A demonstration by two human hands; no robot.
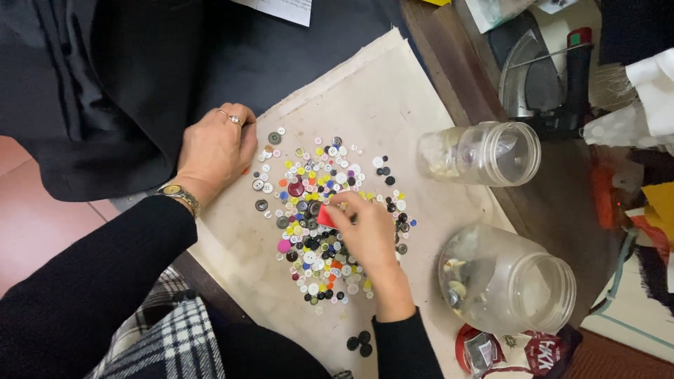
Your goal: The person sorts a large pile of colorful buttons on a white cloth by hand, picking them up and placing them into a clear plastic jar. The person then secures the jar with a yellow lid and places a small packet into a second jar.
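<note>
A black garment (pixel 126 84) fills the frame from nine o'clock round to twelve, draped over the work surface, and a cream cloth (pixel 365 91) lies spread across the middle, its far corner pointing to twelve o'clock. At three o'clock from the centre a clear plastic jar (pixel 484 153) lies on its side with its mouth facing three o'clock, a few pale buttons resting inside; a second, larger clear jar (pixel 509 281) lies at five o'clock, also on its side and open toward three, with a small cluster of buttons against its lower wall. A dark iron (pixel 540 77) sits at two o'clock on the wooden table (pixel 449 77), well apart from the cloth's middle. On the cloth, right at the centre, a loose heap of mixed buttons (pixel 319 210) spreads out, white, yellow, black, blue and maroon among them, with three dark buttons (pixel 359 342) set apart at six o'clock. The left hand (pixel 217 151), wearing a ring and a wristwatch, rests at ten o'clock from the heap, loosely curled, knuckles up, its fingers touching the cloth just beside the outer buttons and holding nothing that can be seen. The right hand (pixel 365 235) lies over the heap itself, its fingertips pinched on a small red piece (pixel 325 216) at the heap's middle, whose exact shape is half hidden by the fingers.
</note>
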